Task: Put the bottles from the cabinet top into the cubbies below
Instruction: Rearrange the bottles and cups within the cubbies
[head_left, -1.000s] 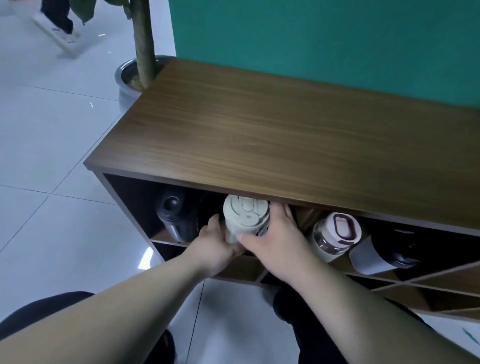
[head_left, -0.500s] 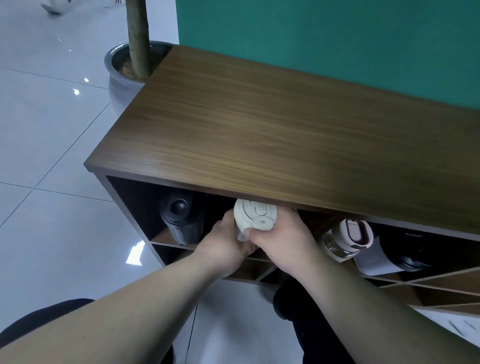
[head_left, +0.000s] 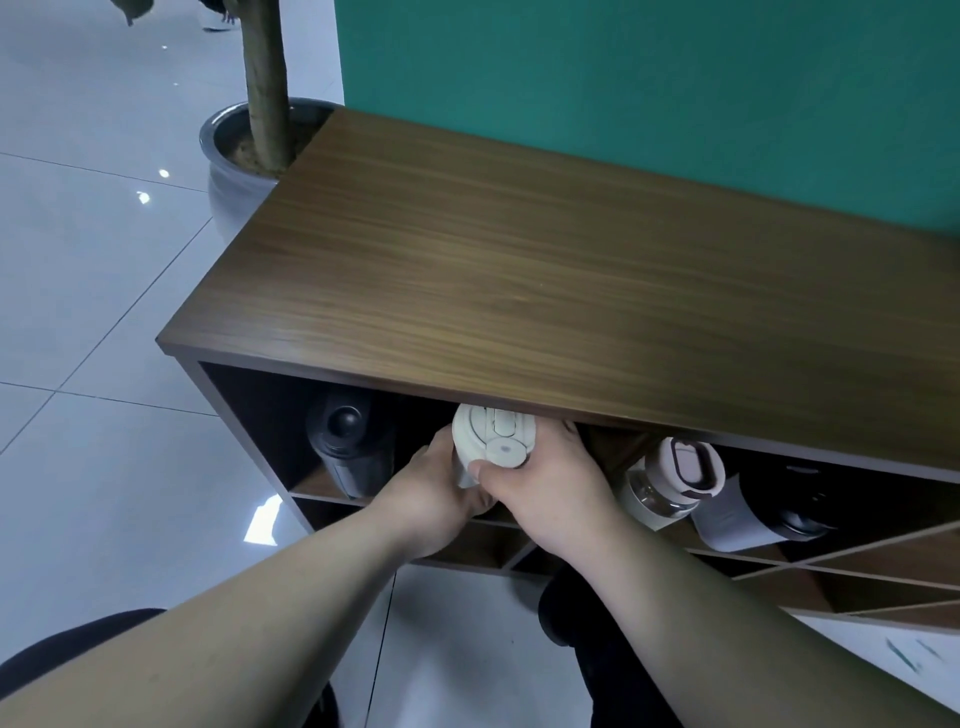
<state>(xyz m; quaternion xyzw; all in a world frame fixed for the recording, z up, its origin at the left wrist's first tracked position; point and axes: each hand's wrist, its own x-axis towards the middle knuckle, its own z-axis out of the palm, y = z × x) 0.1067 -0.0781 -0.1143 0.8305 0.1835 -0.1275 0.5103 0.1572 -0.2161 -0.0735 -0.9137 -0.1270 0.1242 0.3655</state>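
Hands meet at the front of the upper row of cubbies, both wrapped around a cream-white round-lidded bottle (head_left: 492, 439). The left hand (head_left: 434, 493) cups the bottle's body from the left and below, its fingers curled under and mostly hidden. The right hand (head_left: 553, 480) grips from the right, thumb pressed across the front edge of the lid. The bottle lies on its side with the lid facing outward, its top just under the front lip of the brown wood-grain cabinet top (head_left: 545, 270), so it sits at the mouth of a cubby and its body is largely hidden.

To the left, a black cylindrical bottle (head_left: 345, 447) lies in the leftmost cubby (head_left: 249, 415), lid outward. To the right, a clear glass bottle with a pale pink flip lid (head_left: 670, 480) leans in another cubby, and just beside it a black bottle with a white paper sleeve (head_left: 763, 506) rests tilted. Diagonal wooden dividers (head_left: 857, 556) cross the lower right compartments.

A grey round planter (head_left: 228, 156) with a tree trunk (head_left: 265, 83) stands on the white tiled floor (head_left: 93, 312) beside the cabinet's far left corner, with a teal wall (head_left: 649, 78) behind.
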